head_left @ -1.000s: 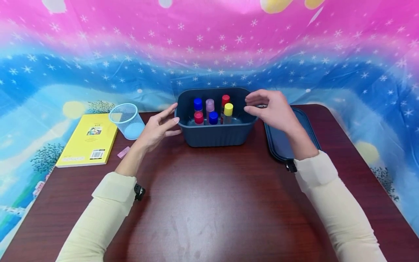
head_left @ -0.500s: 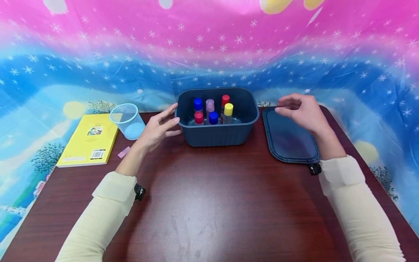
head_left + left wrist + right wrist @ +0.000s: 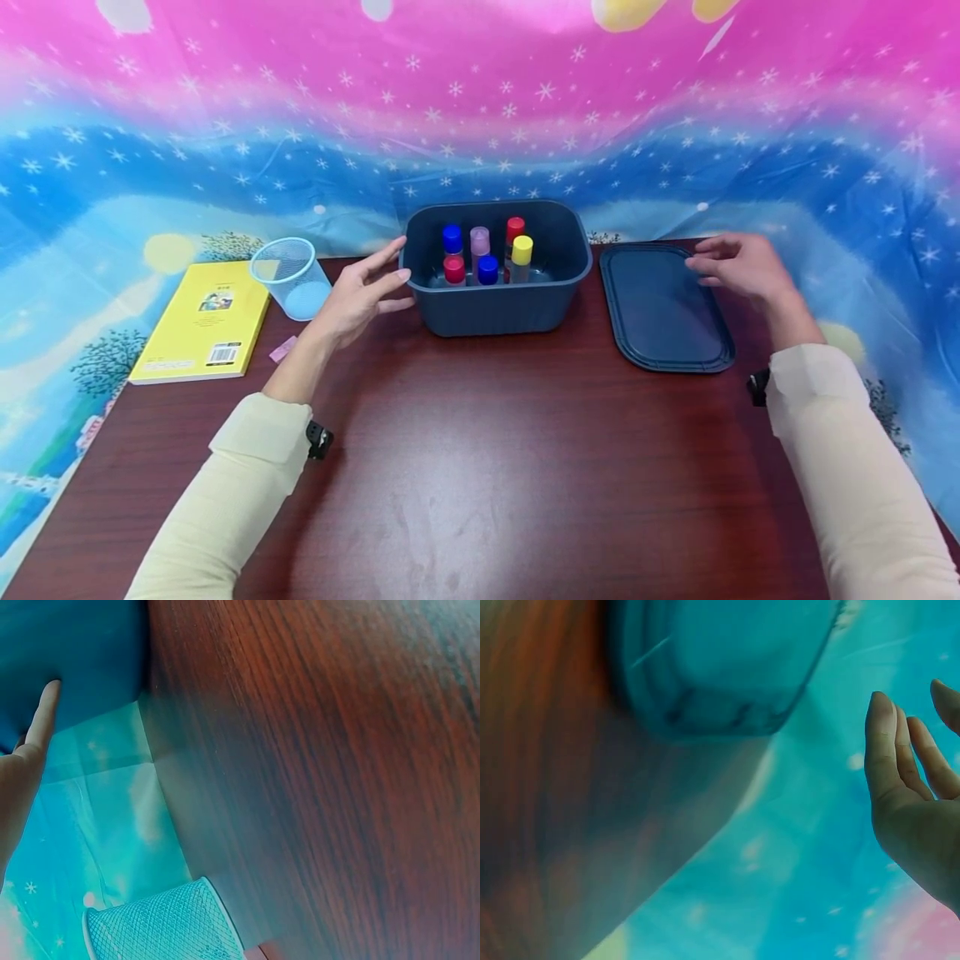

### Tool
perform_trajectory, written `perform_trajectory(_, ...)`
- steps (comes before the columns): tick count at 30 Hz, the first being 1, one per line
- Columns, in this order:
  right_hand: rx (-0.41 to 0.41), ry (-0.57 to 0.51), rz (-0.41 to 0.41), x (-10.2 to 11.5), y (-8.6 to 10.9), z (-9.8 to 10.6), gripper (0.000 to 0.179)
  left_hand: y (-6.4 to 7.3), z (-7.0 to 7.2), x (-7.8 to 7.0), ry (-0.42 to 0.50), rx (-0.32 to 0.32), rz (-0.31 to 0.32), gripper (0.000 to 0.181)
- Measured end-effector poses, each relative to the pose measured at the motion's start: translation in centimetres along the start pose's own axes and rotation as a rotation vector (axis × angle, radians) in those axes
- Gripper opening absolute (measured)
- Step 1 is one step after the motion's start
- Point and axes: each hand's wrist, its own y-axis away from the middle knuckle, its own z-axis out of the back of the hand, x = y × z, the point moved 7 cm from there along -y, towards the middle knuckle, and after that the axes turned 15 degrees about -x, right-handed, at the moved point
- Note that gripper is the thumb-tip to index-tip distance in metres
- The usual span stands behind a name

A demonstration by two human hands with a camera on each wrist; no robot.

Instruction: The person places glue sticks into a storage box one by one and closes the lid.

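Observation:
A dark blue-grey plastic bin (image 3: 495, 312) stands at the back middle of the table. Inside it are several small upright bottles, with blue, red, pink-purple and yellow caps (image 3: 522, 248). My left hand (image 3: 351, 302) rests its extended fingertips and thumb against the bin's left end; one finger reaches along the bin's wall (image 3: 90, 667) in the left wrist view. To the right of the bin lies a flat dark lid (image 3: 660, 304). My right hand (image 3: 748, 265) hovers by the lid's far right edge, fingers loosely bent, holding nothing.
Left of my left hand stands a light blue mesh pen cup (image 3: 294, 279), close to a yellow book (image 3: 202, 325). A small pink eraser-like block (image 3: 282, 349) lies nearby. A patterned cloth (image 3: 480, 108) hangs right behind the table (image 3: 480, 450).
My right hand has moved right, away from the bin's right end and across the lid to its far edge. The left hand and bin have stayed put.

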Motion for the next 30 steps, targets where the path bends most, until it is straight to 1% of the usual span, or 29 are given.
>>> perform_trajectory(2, 0.005, 0.002, -0.028, -1.2, -0.3, 0.4, 0.060, 0.0, 0.0, 0.0, -0.006, 0.001, 0.001, 0.064)
perform_trajectory(6, 0.015, 0.048, -0.074, -3.3, -0.4, 0.9, 0.065, 0.0, 0.1, 0.0, -0.008, 0.002, 0.003, 0.064)
perform_trajectory(13, 0.024, 0.118, -0.109, -5.8, -0.4, 1.4, 0.066, -0.1, 0.1, 0.0, -0.008, -0.002, 0.004, 0.063)
perform_trajectory(18, 0.084, 0.125, -0.145, -7.5, -0.3, 1.3, 0.065, -0.1, 0.1, 0.1, -0.003, -0.001, 0.004, 0.063)
perform_trajectory(23, 0.135, 0.131, -0.161, -8.4, -0.3, 1.1, 0.063, -0.1, 0.1, 0.0, 0.006, 0.000, -0.001, 0.064)
perform_trajectory(30, 0.187, 0.155, -0.148, -8.4, -0.4, 0.8, 0.053, -0.1, 0.1, 0.0, 0.002, 0.001, -0.005, 0.063)
